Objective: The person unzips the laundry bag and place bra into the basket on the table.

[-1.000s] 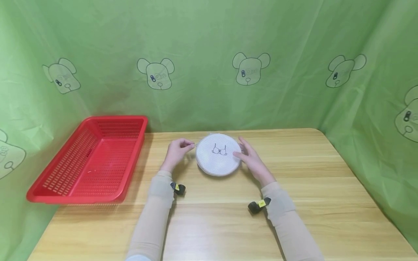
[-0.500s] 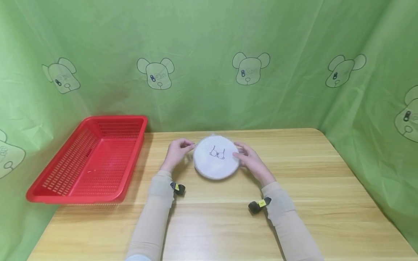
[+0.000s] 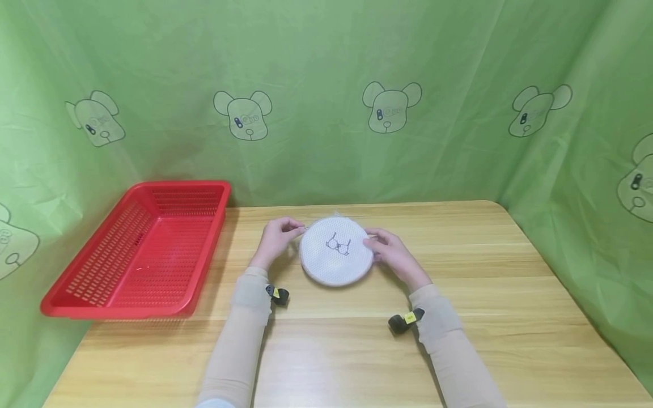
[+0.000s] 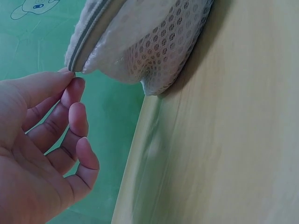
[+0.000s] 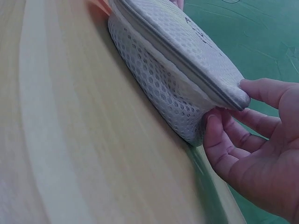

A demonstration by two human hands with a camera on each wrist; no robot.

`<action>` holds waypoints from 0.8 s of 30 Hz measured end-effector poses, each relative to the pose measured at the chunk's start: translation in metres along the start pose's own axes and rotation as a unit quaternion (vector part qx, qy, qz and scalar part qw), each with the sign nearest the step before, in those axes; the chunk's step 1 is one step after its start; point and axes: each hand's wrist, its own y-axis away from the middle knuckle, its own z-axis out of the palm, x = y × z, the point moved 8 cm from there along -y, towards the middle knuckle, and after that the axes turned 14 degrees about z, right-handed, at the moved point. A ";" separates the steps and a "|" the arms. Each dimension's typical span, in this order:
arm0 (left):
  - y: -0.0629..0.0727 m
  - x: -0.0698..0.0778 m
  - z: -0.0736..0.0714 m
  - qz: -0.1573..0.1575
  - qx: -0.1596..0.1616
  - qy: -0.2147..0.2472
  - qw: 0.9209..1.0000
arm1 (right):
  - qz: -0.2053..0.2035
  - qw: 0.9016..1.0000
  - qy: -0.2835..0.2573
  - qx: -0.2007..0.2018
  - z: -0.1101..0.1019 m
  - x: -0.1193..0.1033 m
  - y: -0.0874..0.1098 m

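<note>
A round white mesh laundry bag [image 3: 334, 266], with a bra outline on its flat top, sits on the table between both hands. Its zipper [image 5: 180, 58] runs around the upper rim, and the mesh side below sags in folds. At the bag's left edge, my left hand [image 3: 275, 241] pinches the rim by the zipper between thumb and index finger; the other fingers curl loosely in the left wrist view. Opposite it, my right hand [image 3: 395, 256] grips the right rim, thumb on the top and fingers underneath against the mesh side [image 5: 159, 79].
A red perforated plastic basket [image 3: 153, 266] stands on the left of the wooden table [image 3: 510, 317]. Green curtains [image 3: 326, 164] printed with bear heads hang behind the table and along both sides.
The bag has turned clockwise, its drawing tilting over, and has shifted slightly toward me and left. My right index finger has drawn in to the rim; my left hand has barely moved.
</note>
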 end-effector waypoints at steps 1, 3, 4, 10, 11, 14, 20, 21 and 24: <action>0.000 0.000 0.000 0.000 0.000 0.000 1.000 | 0.000 1.000 -0.001 0.001 0.000 0.000 0.000; 0.000 0.000 0.000 -0.001 -0.001 0.001 1.000 | -0.002 1.000 -0.003 0.002 0.000 0.000 -0.001; 0.000 0.000 0.000 -0.001 -0.001 0.001 1.000 | -0.002 1.000 -0.003 0.003 0.000 0.000 -0.001; 0.000 0.002 0.000 0.005 -0.002 0.000 1.000 | -0.005 1.000 -0.005 0.003 0.000 0.000 0.001; 0.000 0.002 0.000 0.004 -0.002 0.000 1.000 | -0.005 1.000 -0.004 0.004 0.000 0.000 0.001; 0.001 0.002 -0.001 0.002 -0.003 0.000 1.000 | -0.004 1.000 -0.005 0.008 0.000 0.000 0.001; 0.001 0.001 -0.001 0.000 -0.004 0.006 1.000 | -0.005 1.000 -0.007 0.023 -0.003 0.000 -0.001; 0.001 0.001 -0.001 0.000 -0.004 0.007 1.000 | -0.005 1.000 -0.007 0.025 -0.003 0.000 -0.001; 0.001 0.001 -0.001 -0.004 -0.006 0.009 1.000 | 0.000 0.999 -0.011 0.031 -0.004 0.000 -0.001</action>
